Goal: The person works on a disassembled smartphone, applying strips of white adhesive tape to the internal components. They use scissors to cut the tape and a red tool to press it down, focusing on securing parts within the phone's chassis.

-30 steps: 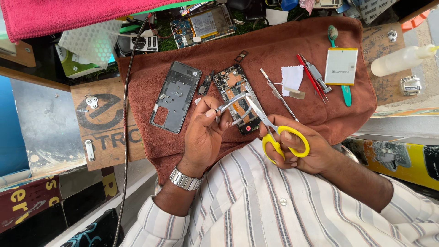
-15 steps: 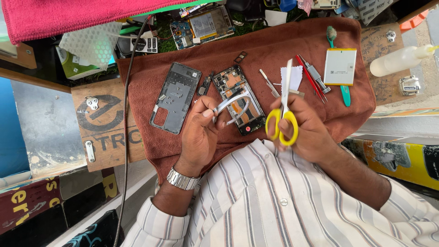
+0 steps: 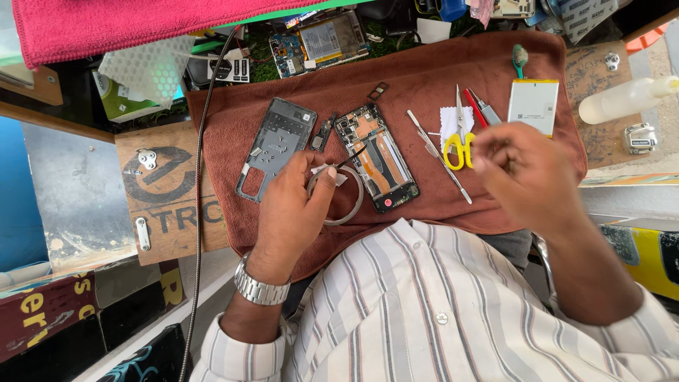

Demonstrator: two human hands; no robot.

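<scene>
My left hand (image 3: pixel 290 212) rests on the brown towel (image 3: pixel 424 71) and pinches a thin grey ring of tape (image 3: pixel 351 206), with a short dark strip standing up from its fingertips. Just right of it lies an opened phone (image 3: pixel 375 155) with its insides showing. A dark phone back frame (image 3: pixel 276 145) lies to the left of the hand. My right hand (image 3: pixel 523 170) is blurred and hovers just right of the yellow-handled scissors (image 3: pixel 458 138), which lie on the towel. It holds nothing.
A metal pry tool (image 3: pixel 438 155), a red tool (image 3: pixel 475 106), a white battery (image 3: pixel 532 106) and a green brush (image 3: pixel 520 56) lie on the towel. A white bottle (image 3: pixel 629 99) lies at right, a bare circuit board (image 3: pixel 325 39) at top. A cable (image 3: pixel 201 177) crosses the wooden board (image 3: pixel 163 191).
My right hand carried the scissors from the tape up and to the right, laid them on the towel and let go. My left hand stayed on the tape ring.
</scene>
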